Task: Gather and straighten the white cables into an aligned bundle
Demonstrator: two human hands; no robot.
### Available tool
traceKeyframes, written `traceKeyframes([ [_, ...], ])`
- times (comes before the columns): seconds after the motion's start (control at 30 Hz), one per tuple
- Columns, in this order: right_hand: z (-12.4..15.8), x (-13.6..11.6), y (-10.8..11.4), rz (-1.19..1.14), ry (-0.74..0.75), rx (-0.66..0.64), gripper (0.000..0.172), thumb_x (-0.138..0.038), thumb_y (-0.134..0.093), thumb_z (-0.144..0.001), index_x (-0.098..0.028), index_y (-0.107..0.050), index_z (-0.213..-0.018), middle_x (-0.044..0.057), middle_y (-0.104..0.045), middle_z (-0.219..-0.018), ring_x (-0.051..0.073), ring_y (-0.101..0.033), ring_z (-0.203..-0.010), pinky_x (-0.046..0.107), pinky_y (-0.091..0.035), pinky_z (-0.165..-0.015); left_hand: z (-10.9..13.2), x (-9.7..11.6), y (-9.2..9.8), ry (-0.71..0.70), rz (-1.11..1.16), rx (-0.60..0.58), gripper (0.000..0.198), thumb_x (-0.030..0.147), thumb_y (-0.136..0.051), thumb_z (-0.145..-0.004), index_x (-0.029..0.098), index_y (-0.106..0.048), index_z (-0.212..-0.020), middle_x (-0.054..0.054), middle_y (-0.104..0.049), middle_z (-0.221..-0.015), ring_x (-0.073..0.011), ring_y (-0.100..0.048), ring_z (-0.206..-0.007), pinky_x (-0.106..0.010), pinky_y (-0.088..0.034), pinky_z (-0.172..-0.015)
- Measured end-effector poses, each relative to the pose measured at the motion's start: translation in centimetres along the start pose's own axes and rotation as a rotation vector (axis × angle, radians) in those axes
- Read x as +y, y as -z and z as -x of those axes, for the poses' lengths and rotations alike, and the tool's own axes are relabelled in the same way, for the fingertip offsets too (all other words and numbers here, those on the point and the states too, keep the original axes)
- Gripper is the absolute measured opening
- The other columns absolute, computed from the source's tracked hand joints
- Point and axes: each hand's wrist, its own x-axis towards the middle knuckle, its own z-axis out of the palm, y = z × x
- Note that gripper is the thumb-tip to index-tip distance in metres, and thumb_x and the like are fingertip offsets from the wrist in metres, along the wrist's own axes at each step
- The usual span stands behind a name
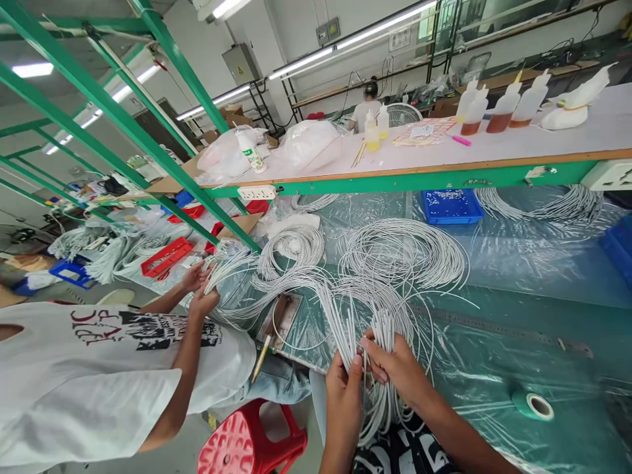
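My left hand (345, 385) is closed around a bundle of thin white cables (340, 326), whose ends stand up and fan out above the fingers. Right beside it, my right hand (395, 365) grips a second, tighter bundle of white cables (384, 324) just below their ends. The thumbs and fingertips of both hands nearly meet between the bundles. Lengths of cable hang down below the hands towards my lap. Behind them, a large loose coil of white cable (444, 257) lies on the green-covered bench (523, 303), with a smaller coil (316, 247) to its left.
At left, a co-worker's hands (201, 289) hold another cable bunch. A steel ruler (503, 324) and a tape roll (538, 407) lie at right. A blue tray (451, 207) stands under the raised shelf (316, 158), which carries bottles (503, 108). A red stool (241, 438) is below.
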Motion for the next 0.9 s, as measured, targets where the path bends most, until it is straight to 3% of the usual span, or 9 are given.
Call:
traceKeyframes([
  [0.17, -0.1, -0.7, 0.1, -0.065, -0.035, -0.011, 0.043, -0.059, -0.071, -0.077, -0.022, -0.051, -0.085, -0.011, -0.038, -0.039, 0.013, -0.039, -0.032, 0.027, -0.042, -0.032, 0.0, 0.3, 0.2, 0.001, -0.093, -0.119, 0.036, 0.045, -0.062, -0.09, 0.014, -0.061, -0.108, -0.001, -0.059, -0.072, -0.0134, -0.05, -0.059, -0.023, -0.044, -0.054],
  [0.37, -0.7, -0.4, 0.4, -0.203, 0.066, 0.17, 0.051, -0.065, -0.074, -0.073, -0.02, -0.05, -0.077, -0.008, -0.044, -0.05, 0.007, -0.035, -0.037, 0.018, -0.032, -0.034, -0.1, -0.5, -0.4, 0.028, -0.104, -0.105, 0.033, 0.044, -0.068, -0.085, 0.012, -0.064, -0.094, 0.0, -0.056, -0.066, -0.0109, -0.046, -0.054, -0.021, -0.039, -0.049],
  [0.53, -0.6, 0.4, 0.5, -0.283, -0.029, 0.087, 0.059, -0.082, -0.047, -0.079, -0.023, -0.049, -0.077, -0.006, -0.038, -0.042, 0.012, -0.037, -0.035, 0.023, -0.035, -0.034, 0.0, -0.3, -0.8, 0.032, -0.138, -0.089, 0.033, 0.044, -0.069, -0.084, 0.012, -0.066, -0.093, -0.001, -0.058, -0.067, -0.01, -0.044, -0.052, -0.02, -0.036, -0.048],
  [0.67, -0.6, 0.6, 0.3, -0.317, -0.069, 0.089, 0.058, -0.081, -0.044, -0.08, -0.024, -0.048, -0.074, -0.006, -0.038, -0.042, 0.012, -0.035, -0.032, 0.026, -0.039, -0.036, 0.1, -0.3, -1.0, 0.024, -0.21, -0.032, 0.033, 0.047, -0.067, -0.084, 0.013, -0.064, -0.085, 0.0, -0.057, -0.063, -0.0108, -0.044, -0.052, -0.02, -0.035, -0.049],
  [0.8, -0.7, 0.8, 0.1, -0.272, -0.057, 0.138, 0.056, -0.078, -0.046, -0.082, -0.024, -0.048, -0.069, -0.004, -0.041, -0.044, 0.016, -0.046, -0.04, 0.028, -0.044, -0.042, 0.1, -0.3, -0.9, 0.003, -0.258, -0.002, 0.032, 0.046, -0.066, -0.084, 0.015, -0.067, -0.087, -0.004, -0.064, -0.075, -0.0145, -0.051, -0.058, -0.023, -0.039, -0.054],
  [0.9, -0.9, 1.2, 0.2, -0.225, -0.03, 0.212, 0.053, -0.076, -0.053, -0.08, -0.023, -0.055, -0.074, -0.001, -0.053, -0.053, 0.02, -0.057, -0.054, 0.031, -0.05, -0.052, 0.0, 0.1, -0.9, -0.056, -0.287, 0.009, 0.033, 0.044, -0.066, -0.085, 0.015, -0.07, -0.101, -0.007, -0.067, -0.089, -0.0214, -0.06, -0.075, -0.027, -0.046, -0.067],
])
